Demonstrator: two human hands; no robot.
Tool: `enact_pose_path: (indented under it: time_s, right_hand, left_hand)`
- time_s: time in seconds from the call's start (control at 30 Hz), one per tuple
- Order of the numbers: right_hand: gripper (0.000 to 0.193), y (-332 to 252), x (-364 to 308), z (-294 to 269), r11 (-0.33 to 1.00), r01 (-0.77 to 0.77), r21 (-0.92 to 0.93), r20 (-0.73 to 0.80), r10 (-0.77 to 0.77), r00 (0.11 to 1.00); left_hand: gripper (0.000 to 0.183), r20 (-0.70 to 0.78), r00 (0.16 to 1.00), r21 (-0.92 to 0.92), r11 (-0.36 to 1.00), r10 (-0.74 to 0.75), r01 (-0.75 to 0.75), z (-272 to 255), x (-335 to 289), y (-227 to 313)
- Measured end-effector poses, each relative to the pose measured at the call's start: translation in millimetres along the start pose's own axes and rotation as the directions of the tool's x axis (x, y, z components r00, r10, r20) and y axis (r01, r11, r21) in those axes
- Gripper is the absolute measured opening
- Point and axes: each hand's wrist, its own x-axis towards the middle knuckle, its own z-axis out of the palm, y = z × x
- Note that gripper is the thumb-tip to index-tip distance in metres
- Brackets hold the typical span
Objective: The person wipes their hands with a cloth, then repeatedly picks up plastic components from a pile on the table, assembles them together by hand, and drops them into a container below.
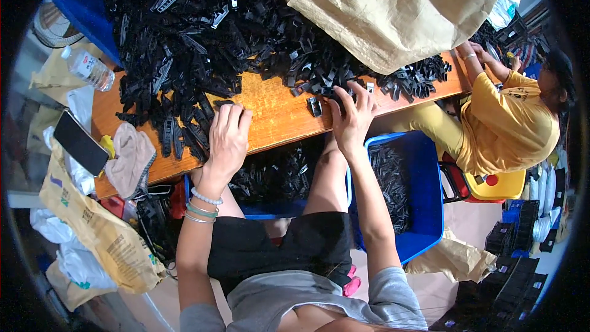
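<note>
My left hand (229, 138) rests at the near edge of the wooden table (270, 107), fingers bent and close together. A black plastic piece (223, 103) shows just beyond its fingertips; what the fingers hold, if anything, is hidden. Farther right, my right hand (353, 120) curls its thumb and fingers round a small black plastic clip (339, 97). Another black clip (314, 107) lies on the wood just left of that hand. Long black plastic parts (172, 37) are heaped at the far left, and short black clips (402, 83) lie at the far right.
A beige sack (393, 12) covers part of the heap. Blue bins of black parts (435, 203) stand below the table. A phone (81, 141), cloth (130, 157) and plastic bottle (89, 69) are at the left. A person in yellow (513, 126) works at the right.
</note>
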Motion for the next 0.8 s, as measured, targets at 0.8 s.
enact_pose_path:
  time_s: [0.8]
  right_hand:
    - [0.03,-83.8,-0.5,-33.9,0.652,-0.569,0.501,0.614,0.196,0.765]
  left_hand:
    - [0.018,0.092,0.965,-0.618,0.746,-0.246,0.249,-4.1,-12.5,4.5]
